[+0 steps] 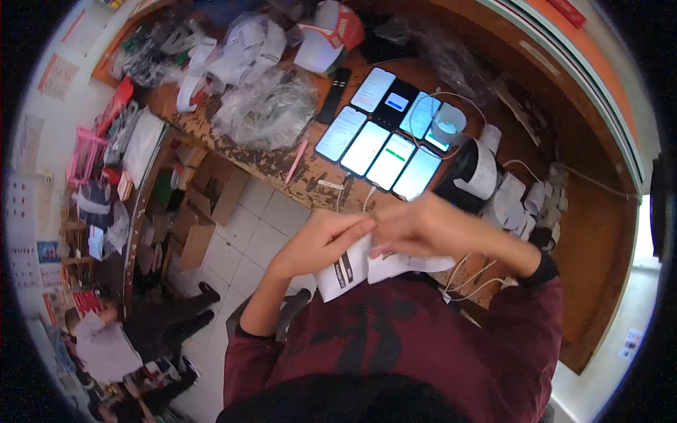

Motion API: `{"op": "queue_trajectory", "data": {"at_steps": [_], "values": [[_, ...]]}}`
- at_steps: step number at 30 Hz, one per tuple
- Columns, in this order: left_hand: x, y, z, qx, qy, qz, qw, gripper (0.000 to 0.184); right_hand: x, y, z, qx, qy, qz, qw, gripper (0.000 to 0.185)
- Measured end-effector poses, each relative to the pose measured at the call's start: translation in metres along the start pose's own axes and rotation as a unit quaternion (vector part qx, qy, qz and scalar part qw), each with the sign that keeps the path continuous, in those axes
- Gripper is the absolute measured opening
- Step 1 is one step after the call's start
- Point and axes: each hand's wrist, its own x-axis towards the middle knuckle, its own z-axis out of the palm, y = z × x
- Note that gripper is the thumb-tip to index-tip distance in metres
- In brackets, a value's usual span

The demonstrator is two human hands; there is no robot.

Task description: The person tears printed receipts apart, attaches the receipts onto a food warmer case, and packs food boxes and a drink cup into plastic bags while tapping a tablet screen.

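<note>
White paper with black printing (340, 276), perhaps a label strip or small packet, is between my two hands in front of my chest. My left hand (321, 242) pinches its upper edge with thumb and fingers. Close beside it, my right hand (417, 227) is slightly blurred, its fingers closed on another part of the white paper (395, 268). Just beyond the hands, several lit phones (393, 161) lie in two rows on the worn wooden table (264, 166). A white cable (369, 197) runs from the phones toward my hands.
A pink pen (297, 162) lies near the table edge, by clear plastic bags (264, 106). At right stand a black label printer (469, 173) with white paper, a tape roll (448, 123) and white chargers (508, 201). Another person (109, 345) is at lower left.
</note>
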Motion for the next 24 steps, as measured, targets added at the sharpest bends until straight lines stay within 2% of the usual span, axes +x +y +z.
{"op": "queue_trajectory", "data": {"at_steps": [1, 2, 3, 5, 6, 7, 9, 10, 12, 13, 14, 15, 16, 17, 19, 21, 22, 24], "values": [[-0.002, -0.011, 0.000, -0.072, -0.001, -0.025, 0.997, 0.024, -0.005, 0.006, 0.019, -0.157, 0.059, -0.069, 0.983, 0.012], [-0.005, -0.022, 0.000, -0.143, -0.001, -0.048, 0.988, 0.026, -0.007, -0.002, 0.017, -0.196, 0.068, -0.116, 0.971, 0.012], [-0.006, -0.032, 0.001, -0.144, 0.011, -0.054, 0.988, 0.026, -0.010, -0.007, 0.012, -0.235, 0.078, -0.163, 0.955, 0.012], [-0.004, -0.051, -0.002, -0.147, 0.115, -0.109, 0.976, 0.036, -0.024, 0.014, -0.005, -0.178, 0.131, -0.084, 0.972, 0.014], [-0.004, -0.054, -0.005, -0.072, 0.142, -0.102, 0.982, 0.037, -0.023, 0.014, -0.028, -0.178, 0.109, 0.074, 0.975, 0.014], [-0.005, -0.054, -0.007, -0.071, 0.147, -0.105, 0.981, 0.037, -0.020, 0.016, -0.054, -0.176, 0.086, 0.230, 0.953, 0.014], [-0.003, -0.051, -0.006, 0.015, 0.207, -0.093, 0.974, 0.036, -0.026, 0.042, -0.078, -0.386, 0.157, 0.152, 0.896, 0.011], [-0.001, -0.048, -0.004, 0.019, 0.237, -0.089, 0.967, 0.034, -0.023, 0.040, -0.081, -0.388, 0.156, 0.148, 0.896, 0.011], [0.006, -0.033, -0.004, 0.023, 0.253, -0.085, 0.963, 0.033, -0.006, 0.025, -0.083, -0.191, 0.049, 0.068, 0.978, 0.012], [0.009, -0.027, -0.002, 0.028, 0.261, -0.081, 0.962, 0.032, 0.006, 0.026, -0.071, -0.091, -0.002, -0.002, 0.996, 0.016], [0.014, -0.024, 0.002, 0.032, 0.282, -0.042, 0.958, 0.030, 0.018, 0.026, -0.055, 0.002, -0.047, 0.005, 0.999, 0.020], [0.017, -0.018, 0.005, 0.031, 0.280, -0.039, 0.959, 0.030, 0.026, 0.031, -0.036, 0.060, -0.062, 0.027, 0.996, 0.023], [0.020, -0.010, 0.007, 0.028, 0.280, -0.034, 0.959, 0.030, 0.034, 0.027, -0.028, -0.017, -0.058, 0.001, 0.998, 0.022], [0.021, -0.006, 0.008, 0.026, 0.280, -0.029, 0.959, 0.031, 0.033, 0.027, -0.030, -0.019, -0.056, 0.004, 0.998, 0.022], [0.014, -0.007, 0.007, 0.048, 0.271, -0.053, 0.960, 0.029, 0.033, 0.030, -0.043, -0.005, 0.049, 0.090, 0.995, 0.023], [0.001, -0.008, 0.006, -0.137, 0.130, -0.106, 0.976, 0.027, 0.018, 0.035, -0.078, -0.100, 0.158, 0.073, 0.980, 0.025], [-0.007, -0.014, 0.007, -0.213, 0.085, -0.094, 0.969, 0.028, 0.008, 0.029, -0.092, -0.111, 0.172, 0.101, 0.974, 0.026], [-0.021, -0.039, 0.012, -0.208, 0.048, -0.087, 0.973, 0.029, -0.011, 0.024, -0.110, -0.130, 0.200, 0.138, 0.961, 0.026]]}}
